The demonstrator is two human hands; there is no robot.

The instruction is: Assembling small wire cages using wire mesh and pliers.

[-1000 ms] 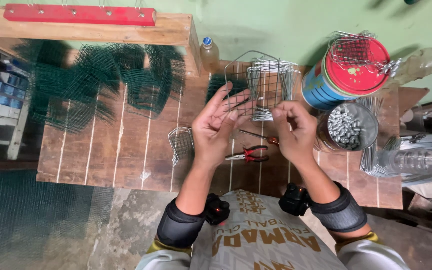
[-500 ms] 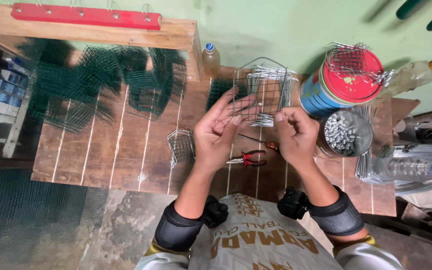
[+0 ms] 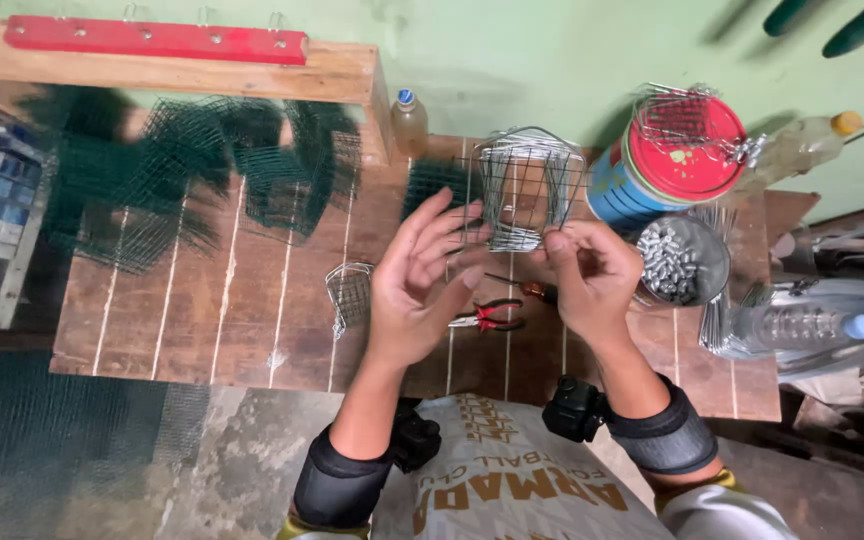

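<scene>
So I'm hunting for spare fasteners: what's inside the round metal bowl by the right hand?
The metal bowl holds a heap of small silvery metal pieces, piled near its rim. Their exact kind is too small to tell, and the bowl's bottom is covered by them. The right hand is beside it.

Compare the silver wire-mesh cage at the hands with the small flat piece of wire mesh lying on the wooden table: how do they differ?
The silver wire-mesh cage is folded into a box shape; the small flat piece of wire mesh is not. The cage is larger. The right hand touches the cage; the flat piece lies untouched. Both are grid mesh.
</scene>
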